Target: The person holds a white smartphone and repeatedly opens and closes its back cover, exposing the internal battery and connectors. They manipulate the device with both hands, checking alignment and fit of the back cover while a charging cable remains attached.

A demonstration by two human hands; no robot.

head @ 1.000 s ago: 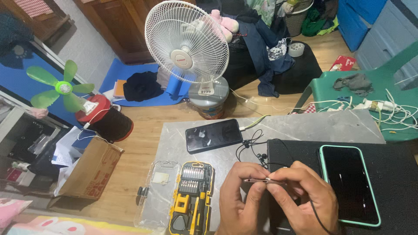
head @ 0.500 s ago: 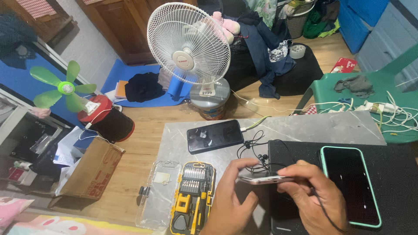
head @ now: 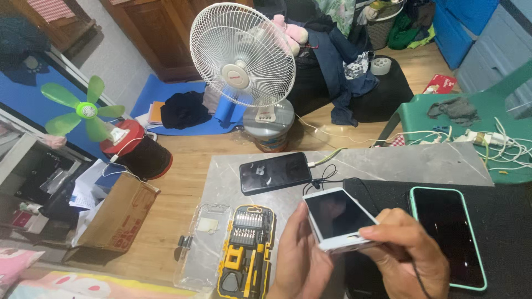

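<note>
White-framed phone sits tilted, screen up, above the near edge of the bench. Left hand cups its left edge and underside; right hand grips its near right corner. Mint-cased phone lies right on a black mat; black phone farther; yellow screwdriver kit left.

Soft, even daylight, faint shadows, mild glare on the dark phone screen, wide-angle bending at edges.

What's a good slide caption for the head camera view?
Both hands, left and right, hold a white phone above a grey table beside a screwdriver kit.
</note>
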